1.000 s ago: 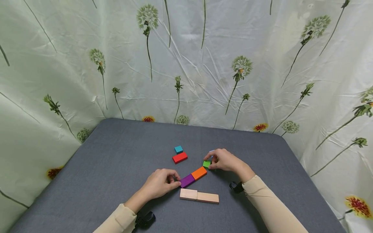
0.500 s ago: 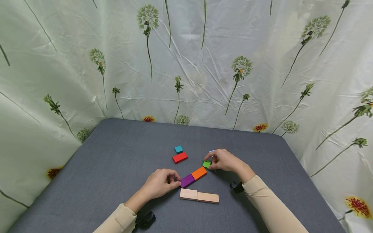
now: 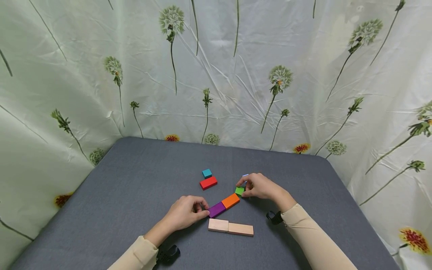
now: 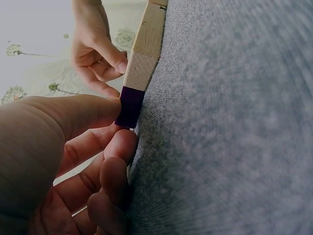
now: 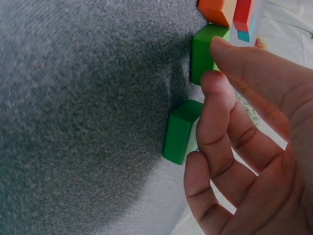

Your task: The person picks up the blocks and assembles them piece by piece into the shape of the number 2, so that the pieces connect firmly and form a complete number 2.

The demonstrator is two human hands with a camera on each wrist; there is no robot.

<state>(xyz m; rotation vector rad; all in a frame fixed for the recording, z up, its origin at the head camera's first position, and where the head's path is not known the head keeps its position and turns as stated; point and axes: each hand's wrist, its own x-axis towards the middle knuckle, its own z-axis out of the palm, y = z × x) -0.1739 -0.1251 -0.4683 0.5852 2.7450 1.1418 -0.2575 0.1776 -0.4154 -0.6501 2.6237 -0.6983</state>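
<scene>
In the head view a purple block [image 3: 217, 209] and an orange block [image 3: 231, 201] lie end to end in a slanted row. My left hand [image 3: 186, 212] pinches the purple block's near-left end, thumb and finger on it in the left wrist view. At the row's far-right end sits a light green block [image 5: 205, 51], by the end of the orange one. My right hand [image 3: 260, 186] holds this green block between thumb and index finger. A darker green block [image 5: 181, 132] stands on the cloth beside the curled fingers of that hand.
Two plain wooden blocks [image 3: 231, 227] lie end to end in front of the row. Behind it are a red block [image 3: 208, 183] and a teal block [image 3: 207, 173]. A bluish piece [image 3: 245, 175] is mostly hidden behind my right hand. Grey cloth covers the table [image 3: 152, 165].
</scene>
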